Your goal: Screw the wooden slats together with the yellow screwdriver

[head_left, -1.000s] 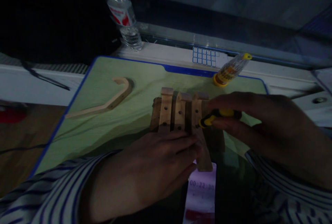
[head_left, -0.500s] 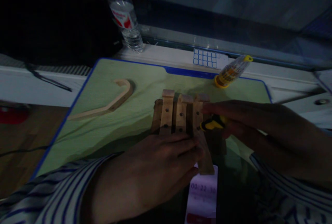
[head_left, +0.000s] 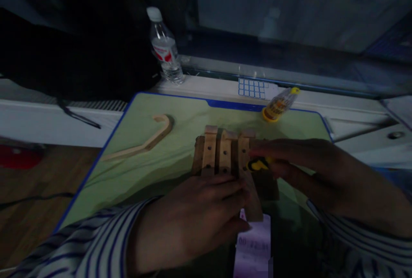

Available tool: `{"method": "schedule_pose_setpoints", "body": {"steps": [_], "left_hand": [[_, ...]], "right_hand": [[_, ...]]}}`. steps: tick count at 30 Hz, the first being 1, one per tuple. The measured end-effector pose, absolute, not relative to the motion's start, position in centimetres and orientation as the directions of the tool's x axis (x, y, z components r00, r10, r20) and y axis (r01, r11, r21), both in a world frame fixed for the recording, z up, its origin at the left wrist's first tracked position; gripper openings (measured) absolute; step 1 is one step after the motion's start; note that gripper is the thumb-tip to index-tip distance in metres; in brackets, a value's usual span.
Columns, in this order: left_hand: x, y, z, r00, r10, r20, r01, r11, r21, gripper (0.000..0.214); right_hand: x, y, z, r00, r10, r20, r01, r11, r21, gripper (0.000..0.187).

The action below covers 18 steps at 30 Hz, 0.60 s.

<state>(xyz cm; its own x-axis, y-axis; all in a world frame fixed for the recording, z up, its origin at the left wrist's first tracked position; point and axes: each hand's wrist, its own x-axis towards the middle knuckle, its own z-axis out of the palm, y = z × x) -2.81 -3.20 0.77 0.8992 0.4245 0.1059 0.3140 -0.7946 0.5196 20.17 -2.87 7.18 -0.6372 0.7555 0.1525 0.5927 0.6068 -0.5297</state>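
Note:
Three pale wooden hooks (head_left: 209, 155) lie side by side across a darker wooden board (head_left: 268, 188), with dark screws or screw holes in them. My left hand (head_left: 196, 211) presses across their lower parts, its fingers closed against the right-hand hook (head_left: 255, 203). My right hand (head_left: 309, 170) pinches a yellow-and-black screwdriver (head_left: 258, 165) at the right-hand hook, near its lower hole. The tool's tip is hidden or too dark to make out. Another wooden hook (head_left: 156, 137) lies loose on the left of the green tabletop (head_left: 135, 119).
A phone (head_left: 254, 243) showing a timer lies below the board. A clear yellow-capped container (head_left: 280, 105) stands at the table's back right. Behind the table, a water bottle (head_left: 166, 50) and a blue-grid sheet (head_left: 252, 88) are on the sill. A dark bag (head_left: 80, 59) sits at left.
The view has tilted up slightly, so everything appears lower. My right hand and the screwdriver stay at the right-hand hook, the handle at a slightly different turn. My left hand keeps its place.

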Motion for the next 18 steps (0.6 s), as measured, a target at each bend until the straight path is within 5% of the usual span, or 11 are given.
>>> {"method": "schedule_pose_setpoints", "body": {"steps": [18], "left_hand": [[-2.81, -3.49, 1.56, 0.895, 0.446, 0.010, 0.377, -0.768, 0.517, 0.032]], "right_hand": [[20.23, -2.34, 6.23, -0.632, 0.763, 0.140, 0.544, 0.564, -0.621, 0.021]]}}
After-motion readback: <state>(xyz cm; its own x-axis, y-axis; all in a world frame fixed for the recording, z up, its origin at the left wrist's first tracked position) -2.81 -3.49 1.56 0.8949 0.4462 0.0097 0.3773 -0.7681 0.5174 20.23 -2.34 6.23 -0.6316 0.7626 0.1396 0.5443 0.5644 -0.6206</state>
